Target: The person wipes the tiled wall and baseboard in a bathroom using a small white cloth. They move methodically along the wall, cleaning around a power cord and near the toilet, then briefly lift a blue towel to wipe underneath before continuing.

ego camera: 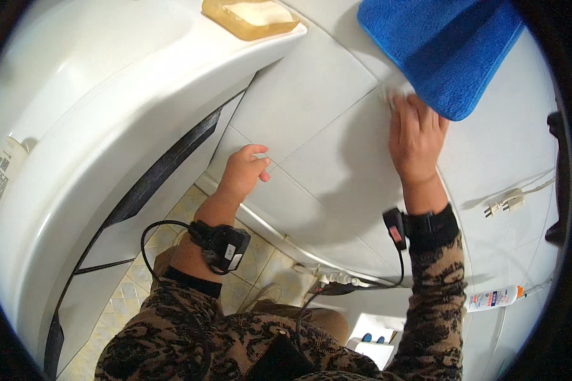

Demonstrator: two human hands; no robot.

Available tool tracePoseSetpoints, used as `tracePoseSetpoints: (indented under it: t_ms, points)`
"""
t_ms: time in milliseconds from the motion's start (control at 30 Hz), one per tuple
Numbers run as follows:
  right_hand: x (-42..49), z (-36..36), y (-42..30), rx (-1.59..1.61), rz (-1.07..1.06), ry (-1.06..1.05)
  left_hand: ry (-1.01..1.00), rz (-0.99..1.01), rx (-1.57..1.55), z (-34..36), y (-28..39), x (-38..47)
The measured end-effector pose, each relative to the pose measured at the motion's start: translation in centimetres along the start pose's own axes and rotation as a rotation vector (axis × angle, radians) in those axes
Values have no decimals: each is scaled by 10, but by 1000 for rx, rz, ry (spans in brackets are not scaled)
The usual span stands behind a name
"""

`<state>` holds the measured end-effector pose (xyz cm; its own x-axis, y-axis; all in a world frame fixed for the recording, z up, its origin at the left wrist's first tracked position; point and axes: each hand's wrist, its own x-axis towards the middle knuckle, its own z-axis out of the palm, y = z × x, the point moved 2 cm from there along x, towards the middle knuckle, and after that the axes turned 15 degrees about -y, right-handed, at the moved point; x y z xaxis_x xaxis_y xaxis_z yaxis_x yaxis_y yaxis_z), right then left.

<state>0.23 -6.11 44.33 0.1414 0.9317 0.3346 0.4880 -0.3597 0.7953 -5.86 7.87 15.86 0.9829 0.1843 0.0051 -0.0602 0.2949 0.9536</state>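
Note:
My right hand (417, 138) reaches up to the white tiled wall (324, 85), its fingertips just under the lower edge of a hanging blue towel (438, 47). Motion blurs those fingertips. Something pale shows beside them, but I cannot tell what it is or whether the hand grips it. My left hand (248, 169) hovers in front of the tiles, between the washbasin and the wall. It holds nothing, with its thumb and index finger apart and the other fingers curled.
A white washbasin (124, 90) above a cabinet fills the left side. On its rim sits a yellowish soap dish (252, 21) with soap. A bottle (2, 185) stands at far left. On the right are a hanging plug (510, 202) and a white bottle (493, 299).

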Motion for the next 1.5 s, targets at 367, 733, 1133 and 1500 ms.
tracePoseSetpoints:
  t_ms: [367,733,1133,1500]
  points:
    - [82,62,-84,27,37,357,106,-26,-44,-41,17,-19]
    - [36,139,-180,329,-235,-16,154,-95,15,-51,6,-17]
    - [-39,149,-208,378,-426,-209,146,-84,-61,-44,-5,-14]
    - [-3,56,-39,-1,201,270,117,-85,-65,-41,-14,-14]
